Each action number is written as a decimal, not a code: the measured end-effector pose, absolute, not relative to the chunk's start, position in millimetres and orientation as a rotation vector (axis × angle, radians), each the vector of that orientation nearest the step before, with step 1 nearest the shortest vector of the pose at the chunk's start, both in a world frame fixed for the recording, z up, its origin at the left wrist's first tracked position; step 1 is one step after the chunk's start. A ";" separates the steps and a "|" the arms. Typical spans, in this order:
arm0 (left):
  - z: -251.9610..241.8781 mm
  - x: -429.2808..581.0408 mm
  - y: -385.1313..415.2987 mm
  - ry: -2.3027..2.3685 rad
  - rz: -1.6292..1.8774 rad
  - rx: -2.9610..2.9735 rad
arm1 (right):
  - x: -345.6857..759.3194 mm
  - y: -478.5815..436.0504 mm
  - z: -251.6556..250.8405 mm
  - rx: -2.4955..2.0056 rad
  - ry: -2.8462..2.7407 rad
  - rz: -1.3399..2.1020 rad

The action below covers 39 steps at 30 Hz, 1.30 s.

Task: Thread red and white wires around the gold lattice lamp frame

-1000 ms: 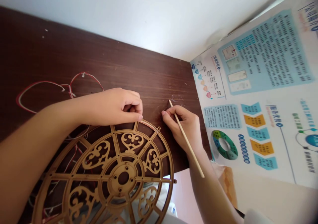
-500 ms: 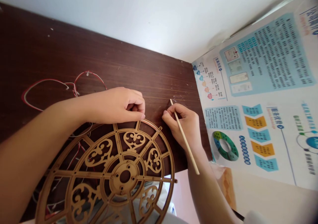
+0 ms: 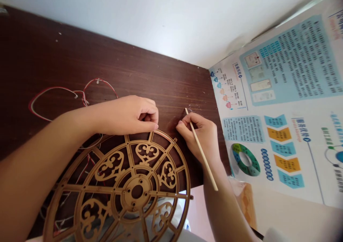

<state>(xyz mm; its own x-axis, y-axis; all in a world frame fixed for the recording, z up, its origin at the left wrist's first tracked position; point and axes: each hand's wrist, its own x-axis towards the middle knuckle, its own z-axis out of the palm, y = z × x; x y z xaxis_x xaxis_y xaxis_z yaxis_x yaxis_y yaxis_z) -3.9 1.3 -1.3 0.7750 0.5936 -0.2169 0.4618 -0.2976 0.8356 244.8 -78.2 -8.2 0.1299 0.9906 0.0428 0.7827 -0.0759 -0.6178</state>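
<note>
Wooden stick (image 3: 208, 167) sits in the right hand (image 3: 203, 138), pinched pen-style low near the tip, a grip that should keep it steady. Its long axis runs diagonally, tip upper left over the dark wood board (image 3: 107, 56), butt lower right. Left hand (image 3: 125, 115) curls closed, nothing visible in it, thumb at the rim of the gold filigree wheel (image 3: 128, 192) at lower centre.

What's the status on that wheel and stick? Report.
Right hand gripping wooden stick, tip over desk. Left hand curled at gold wheel rim. Red-and-white wires on desk, beyond left forearm.
</note>
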 end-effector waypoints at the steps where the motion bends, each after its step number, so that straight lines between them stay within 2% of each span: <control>1: -1.0 -3.9 1.2 0.798 0.163 1.945 | 244.7 -78.3 -8.2 -1.914 -1.701 0.545; 39: -1.3 -5.3 1.1 0.824 0.168 1.951 | 264.1 -86.3 -23.1 -1.791 -1.742 0.492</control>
